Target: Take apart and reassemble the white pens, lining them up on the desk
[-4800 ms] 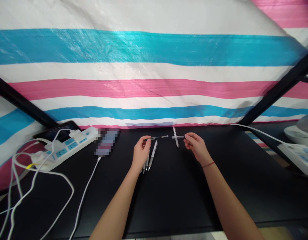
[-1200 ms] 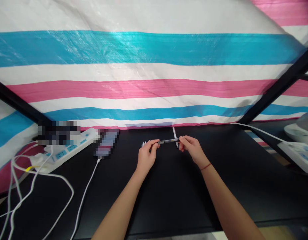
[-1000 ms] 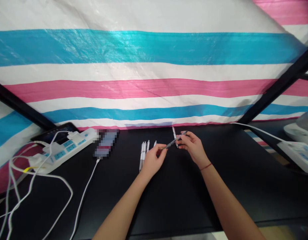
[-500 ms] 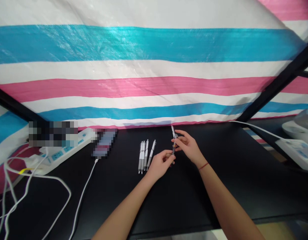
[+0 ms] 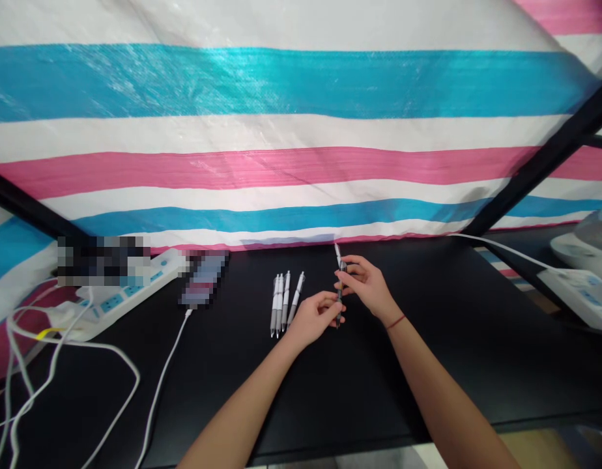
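Note:
A slim, dark, partly see-through pen (image 5: 339,293) is held nearly upright between both hands, above the black tabletop. My left hand (image 5: 316,316) pinches its lower part, and the tip pokes out below the fingers. Around the upper end close the fingers of my right hand (image 5: 363,283), which hide some of the barrel. Just behind the right fingertips shows the end of a white pen (image 5: 337,251); the rest of it is covered. Left of my left hand lie several white pens with grey grips (image 5: 280,303), side by side with tips toward me.
A phone (image 5: 203,279), blurred out, lies at the left with a white cable (image 5: 165,371) plugged in. Beyond it sits a white power strip (image 5: 129,290) with tangled cords. Another power strip (image 5: 579,296) is at the right. A striped sheet (image 5: 301,169) hangs behind the black table (image 5: 369,404).
The dark pen has turned slightly more upright in my hands, and more of its lower tip shows. Both hands stay in nearly the same place; the white pens have not moved.

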`<state>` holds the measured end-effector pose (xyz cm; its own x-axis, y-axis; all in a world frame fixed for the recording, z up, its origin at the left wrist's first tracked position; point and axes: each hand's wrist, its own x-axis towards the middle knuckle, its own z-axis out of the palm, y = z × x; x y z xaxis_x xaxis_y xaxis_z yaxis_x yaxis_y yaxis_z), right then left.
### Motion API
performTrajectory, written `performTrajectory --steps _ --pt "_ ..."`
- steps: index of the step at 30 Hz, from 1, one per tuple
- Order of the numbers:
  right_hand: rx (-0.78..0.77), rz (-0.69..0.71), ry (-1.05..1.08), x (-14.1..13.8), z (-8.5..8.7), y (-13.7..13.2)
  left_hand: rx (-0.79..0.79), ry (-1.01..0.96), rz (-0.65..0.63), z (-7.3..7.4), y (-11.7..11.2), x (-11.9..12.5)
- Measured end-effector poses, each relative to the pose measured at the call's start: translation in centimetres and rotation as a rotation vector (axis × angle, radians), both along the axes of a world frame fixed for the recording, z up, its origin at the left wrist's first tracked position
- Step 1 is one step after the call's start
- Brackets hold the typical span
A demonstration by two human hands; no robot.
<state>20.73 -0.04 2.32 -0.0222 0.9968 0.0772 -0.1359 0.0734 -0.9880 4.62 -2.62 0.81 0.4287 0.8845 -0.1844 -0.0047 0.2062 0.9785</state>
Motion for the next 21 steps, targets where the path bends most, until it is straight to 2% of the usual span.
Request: performTrajectory --steps 9,15,21 --pt "-0.029 0.037 -0.008 -0.09 0.17 -0.11 -0.009 -0.007 -0.054 -0.34 0.27 -0.31" --pt "-0.043 0.049 0.001 -0.16 -0.41 0.1 -0.002 0.021 -0.074 -0.22 0.3 -0.3" --pt "-0.048 0.014 0.001 -0.12 -0.49 0.19 0.023 0.026 -0.085 -0.43 0.35 -0.3"
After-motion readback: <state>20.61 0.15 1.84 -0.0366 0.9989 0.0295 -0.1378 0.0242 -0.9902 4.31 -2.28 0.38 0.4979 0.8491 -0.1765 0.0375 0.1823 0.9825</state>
